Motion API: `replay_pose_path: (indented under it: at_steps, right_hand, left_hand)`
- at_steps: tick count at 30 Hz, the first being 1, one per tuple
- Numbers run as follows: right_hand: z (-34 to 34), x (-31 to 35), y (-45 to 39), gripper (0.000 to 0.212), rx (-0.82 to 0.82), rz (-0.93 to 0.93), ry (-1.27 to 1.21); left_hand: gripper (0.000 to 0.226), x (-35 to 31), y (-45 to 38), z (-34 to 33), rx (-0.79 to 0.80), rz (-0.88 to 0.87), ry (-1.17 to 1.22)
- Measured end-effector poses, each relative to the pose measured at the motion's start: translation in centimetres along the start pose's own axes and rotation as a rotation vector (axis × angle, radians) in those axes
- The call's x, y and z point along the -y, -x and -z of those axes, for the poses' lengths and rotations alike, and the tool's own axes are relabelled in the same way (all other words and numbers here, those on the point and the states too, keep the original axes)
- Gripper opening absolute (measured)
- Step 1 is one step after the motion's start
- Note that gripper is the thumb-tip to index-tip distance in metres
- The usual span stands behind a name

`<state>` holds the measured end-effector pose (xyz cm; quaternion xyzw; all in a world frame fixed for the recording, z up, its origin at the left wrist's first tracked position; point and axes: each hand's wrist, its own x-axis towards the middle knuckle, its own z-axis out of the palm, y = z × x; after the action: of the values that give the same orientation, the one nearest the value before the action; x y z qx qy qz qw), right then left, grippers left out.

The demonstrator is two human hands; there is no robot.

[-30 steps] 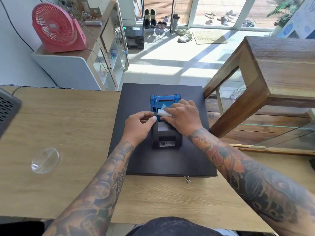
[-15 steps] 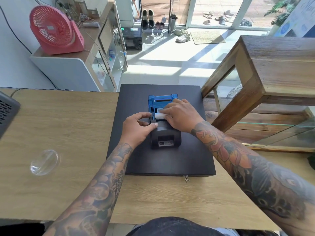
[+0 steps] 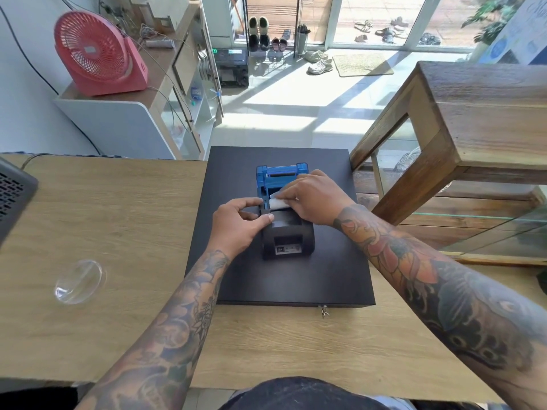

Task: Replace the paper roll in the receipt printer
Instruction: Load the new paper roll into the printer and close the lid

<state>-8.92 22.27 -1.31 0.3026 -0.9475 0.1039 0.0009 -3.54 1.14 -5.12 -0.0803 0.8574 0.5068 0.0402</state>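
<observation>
A small black receipt printer (image 3: 288, 238) with its blue lid (image 3: 281, 173) tipped open stands on a flat black cash drawer (image 3: 325, 276). My right hand (image 3: 310, 199) lies over the open paper bay and holds a white paper roll (image 3: 278, 204) at the bay's mouth. My left hand (image 3: 236, 223) grips the printer's left side, thumb and forefinger resting on the top edge beside the roll. The bay's inside is mostly hidden by my right hand.
The drawer sits on a light wooden desk (image 3: 103, 217), a key (image 3: 324, 311) in its front. A clear plastic dome lid (image 3: 78, 282) lies at left, and a dark device (image 3: 14, 196) at the far left edge. A wooden frame table (image 3: 444, 137) stands at right.
My right hand has lowered the paper roll slightly toward the bay. My left hand's fingers have shifted along the printer's left edge. The view has drifted a little.
</observation>
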Motion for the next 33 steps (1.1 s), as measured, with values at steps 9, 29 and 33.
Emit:
replay_pose_path:
  at_steps: [9, 29, 33]
  right_hand:
    - [-1.8, 0.9, 1.8, 0.014, -0.312, -0.009, -0.072]
    - [-4.3, 1.1, 4.3, 0.013, -0.463, -0.124, -0.18]
    - [-4.7, 1.1, 5.3, 0.014, -0.469, -0.145, -0.185]
  left_hand:
    - [0.041, 0.0, 0.0, 0.1, -0.006, -0.006, -0.025]
    - [0.038, -0.1, 0.0, 0.1, -0.004, 0.017, -0.03]
    - [0.038, 0.0, 0.0, 0.0, 0.001, 0.015, -0.03]
